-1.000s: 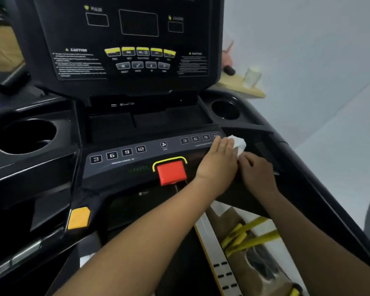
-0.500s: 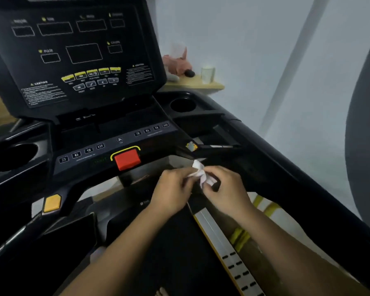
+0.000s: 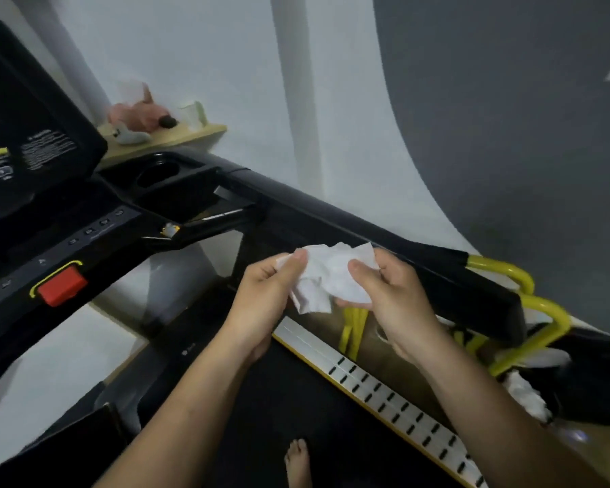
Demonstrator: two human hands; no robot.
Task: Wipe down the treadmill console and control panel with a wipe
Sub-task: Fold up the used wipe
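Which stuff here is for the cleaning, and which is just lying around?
For the job: crumpled white wipe, held by left hand and right hand; black treadmill control panel.
Just lying about: pink plush toy, pale cup, wooden shelf.

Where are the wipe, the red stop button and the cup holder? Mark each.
wipe (image 3: 326, 276), head view, its crumpled middle.
red stop button (image 3: 62, 286), head view, centre of its red face.
cup holder (image 3: 155, 175), head view, its dark well.
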